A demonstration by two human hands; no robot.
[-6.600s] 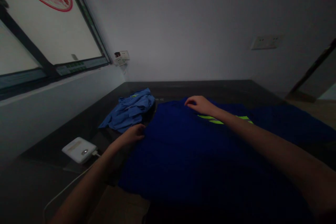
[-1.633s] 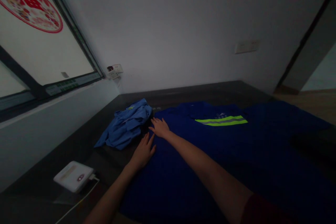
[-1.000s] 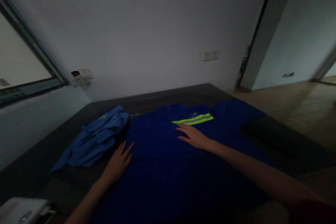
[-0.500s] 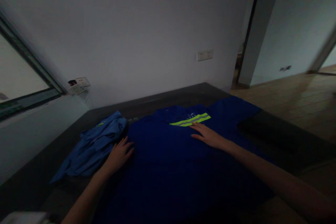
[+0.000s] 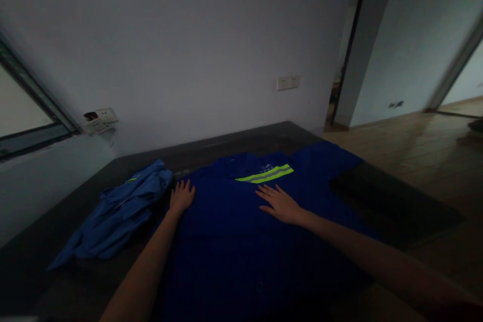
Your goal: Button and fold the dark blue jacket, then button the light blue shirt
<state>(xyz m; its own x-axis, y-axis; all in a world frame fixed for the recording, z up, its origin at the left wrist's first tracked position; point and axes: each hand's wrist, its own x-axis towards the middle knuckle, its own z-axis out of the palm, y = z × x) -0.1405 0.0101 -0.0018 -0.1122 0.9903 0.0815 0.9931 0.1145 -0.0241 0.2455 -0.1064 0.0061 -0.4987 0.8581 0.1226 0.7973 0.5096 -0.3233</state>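
dark blue polo shirt (image 5: 241,241) spread flat on dark table (image 5: 264,133), yellow reflective stripe (image 5: 264,174) at chest. left hand (image 5: 181,196) laid flat, fingers spread, on shirt's left edge. right hand (image 5: 279,203) pressed flat, open, just below stripe. crumpled light blue garment (image 5: 113,211) left of shirt.

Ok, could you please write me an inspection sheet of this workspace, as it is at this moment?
Surface: dark table, in dim light.
Work things: dark blue shirt spread flat, yellow-green stripe on its chest.
Clutter: crumpled light blue garment left of the shirt.
Hands: left hand open, flat at the shirt's left edge; right hand open, flat just below the stripe.
Cables: nothing seen.
Surroundings: white wall, wall sockets, window at left, doorway and wooden floor at right.
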